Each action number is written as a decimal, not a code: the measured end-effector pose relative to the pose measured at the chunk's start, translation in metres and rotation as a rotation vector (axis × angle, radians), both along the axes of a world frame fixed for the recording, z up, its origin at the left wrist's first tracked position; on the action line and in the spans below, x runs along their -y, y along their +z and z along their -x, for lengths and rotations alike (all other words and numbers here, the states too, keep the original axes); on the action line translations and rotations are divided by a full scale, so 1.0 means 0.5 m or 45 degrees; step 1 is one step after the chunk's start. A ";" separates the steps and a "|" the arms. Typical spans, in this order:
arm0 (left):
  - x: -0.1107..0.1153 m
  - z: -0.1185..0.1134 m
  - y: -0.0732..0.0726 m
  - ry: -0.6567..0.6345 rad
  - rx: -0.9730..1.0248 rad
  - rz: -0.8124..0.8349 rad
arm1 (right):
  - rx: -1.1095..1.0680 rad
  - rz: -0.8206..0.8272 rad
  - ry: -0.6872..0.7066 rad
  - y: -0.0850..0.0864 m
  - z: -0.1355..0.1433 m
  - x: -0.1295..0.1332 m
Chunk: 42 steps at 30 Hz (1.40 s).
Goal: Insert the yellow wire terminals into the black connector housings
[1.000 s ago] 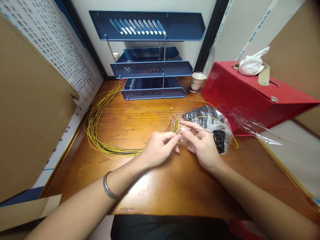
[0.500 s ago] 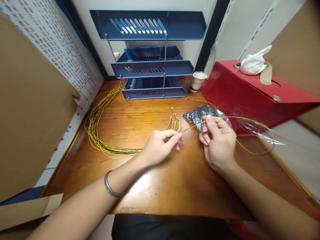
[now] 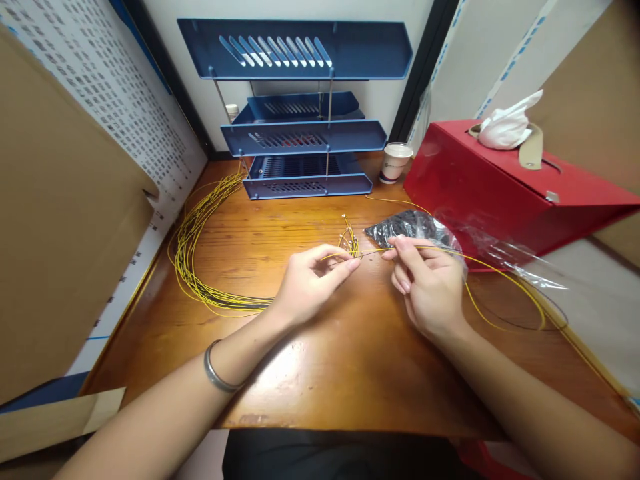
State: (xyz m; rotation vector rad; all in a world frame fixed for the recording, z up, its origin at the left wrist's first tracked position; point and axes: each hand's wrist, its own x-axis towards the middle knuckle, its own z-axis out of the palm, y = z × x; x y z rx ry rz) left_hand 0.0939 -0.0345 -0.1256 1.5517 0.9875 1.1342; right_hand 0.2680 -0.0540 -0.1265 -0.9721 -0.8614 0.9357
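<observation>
A thin yellow and black wire (image 3: pixel 480 259) runs between my hands and loops round to the right. My left hand (image 3: pixel 314 277) pinches it near its end, with a short yellow tip lying over the fingers. My right hand (image 3: pixel 429 283) pinches the same wire between thumb and forefinger. Just behind my left fingertips lies a bunch of wire ends (image 3: pixel 350 235) with small pale connectors. The coiled bundle of yellow and black wires (image 3: pixel 186 257) curves round on the left, and its near part passes behind my left hand. Behind my right hand sits a clear plastic bag (image 3: pixel 400 225) of black pieces.
A blue three-tier tray rack (image 3: pixel 303 139) stands at the back of the wooden table (image 3: pixel 330 373). To its right are a paper cup (image 3: pixel 396 163) and a red tissue box (image 3: pixel 480 180). Cardboard (image 3: pixel 60 200) rises at the left.
Both hands have shifted slightly left. The wire between them is now nearly level, its yellow tip shows over my left fingers, and the yellow and black strands are spread apart at the right loop.
</observation>
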 end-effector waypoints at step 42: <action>-0.009 -0.003 0.005 -0.207 0.453 0.725 | 0.072 0.046 0.138 -0.015 0.026 0.030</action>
